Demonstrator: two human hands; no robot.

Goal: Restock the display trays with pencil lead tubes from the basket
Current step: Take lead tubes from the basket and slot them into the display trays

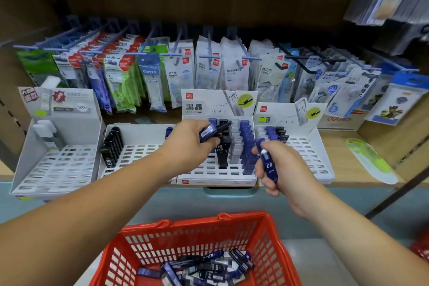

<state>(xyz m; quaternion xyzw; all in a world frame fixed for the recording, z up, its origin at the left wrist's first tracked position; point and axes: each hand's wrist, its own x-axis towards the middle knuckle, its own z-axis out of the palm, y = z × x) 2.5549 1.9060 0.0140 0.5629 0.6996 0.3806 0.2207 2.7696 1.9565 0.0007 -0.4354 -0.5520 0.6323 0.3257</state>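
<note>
Tube at left [209,133] near-level; tube at right [268,162] near-upright.

HB 0.5 on tube [220,149], Campus on packet [150,72]

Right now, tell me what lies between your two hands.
Head view: rows of black, grey and blue lead tubes standing in the middle tray.

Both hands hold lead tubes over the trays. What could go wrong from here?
1. The left hand grips a mixed bundle of tubes, blue and black; one may slip out over the middle tray.
2. The right hand holds a blue tube close to the standing blue row; pushing it in could topple neighbours.
3. Rows look colour-sorted; a black tube might land in the wrong one.
</note>
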